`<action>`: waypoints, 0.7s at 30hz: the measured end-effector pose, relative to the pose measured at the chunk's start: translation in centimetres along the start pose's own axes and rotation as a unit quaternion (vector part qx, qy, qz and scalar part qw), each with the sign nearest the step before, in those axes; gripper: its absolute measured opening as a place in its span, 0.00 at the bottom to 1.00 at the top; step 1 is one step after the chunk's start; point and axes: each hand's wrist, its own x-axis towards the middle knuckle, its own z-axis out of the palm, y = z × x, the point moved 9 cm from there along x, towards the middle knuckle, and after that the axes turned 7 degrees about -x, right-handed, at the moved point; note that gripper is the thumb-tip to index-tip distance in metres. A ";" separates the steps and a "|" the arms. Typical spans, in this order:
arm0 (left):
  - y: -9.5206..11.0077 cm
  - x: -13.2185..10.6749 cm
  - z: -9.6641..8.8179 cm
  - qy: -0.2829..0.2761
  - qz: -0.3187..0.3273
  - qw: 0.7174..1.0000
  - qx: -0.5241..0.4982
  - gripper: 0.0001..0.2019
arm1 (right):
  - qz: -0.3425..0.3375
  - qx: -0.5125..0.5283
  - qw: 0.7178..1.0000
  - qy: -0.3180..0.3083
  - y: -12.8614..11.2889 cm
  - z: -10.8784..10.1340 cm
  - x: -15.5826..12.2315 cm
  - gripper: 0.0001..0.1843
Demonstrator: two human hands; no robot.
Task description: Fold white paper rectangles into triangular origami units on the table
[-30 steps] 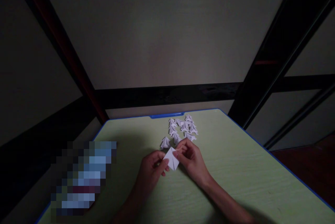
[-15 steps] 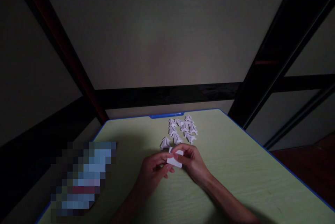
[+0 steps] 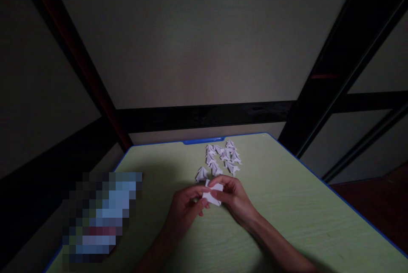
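A small white piece of folded paper [image 3: 213,197] is held between both hands above the table, near its middle. My left hand [image 3: 188,206] pinches its left edge, thumb below and fingers above. My right hand [image 3: 234,196] grips the right side, with the thumb lying across the paper's face and the index finger curled over the top edge. Just beyond my fingers lie several folded white paper figures [image 3: 215,168], pointed and pleated. The closest figure [image 3: 202,174] sits slightly apart, to the left of the group.
The pale green table [image 3: 287,205] has a blue rim and a blue handle-like strip [image 3: 204,140] at its far edge. A pixelated object [image 3: 106,217] lies at the left edge. Behind the table stand light panels [image 3: 204,43] with dark frames.
My left thumb has shifted slightly up and left onto the paper's lower left edge. The paper has tilted a little; the figures on the table stay put.
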 end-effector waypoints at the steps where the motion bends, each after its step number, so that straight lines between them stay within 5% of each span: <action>1: 0.0 0.0 0.0 0.001 -0.002 1.000 0.001 0.08 | 0.004 0.005 1.000 0.001 0.1 0.0 0.0 0.08; 11: -0.2 0.3 -0.3 0.000 0.020 1.000 0.003 0.08 | 0.017 0.027 0.999 -0.003 0.6 0.1 0.2 0.07; 21: 0.0 0.7 -1.0 0.042 0.021 0.997 0.065 0.04 | -0.008 -0.084 0.996 0.004 -0.3 0.1 0.1 0.06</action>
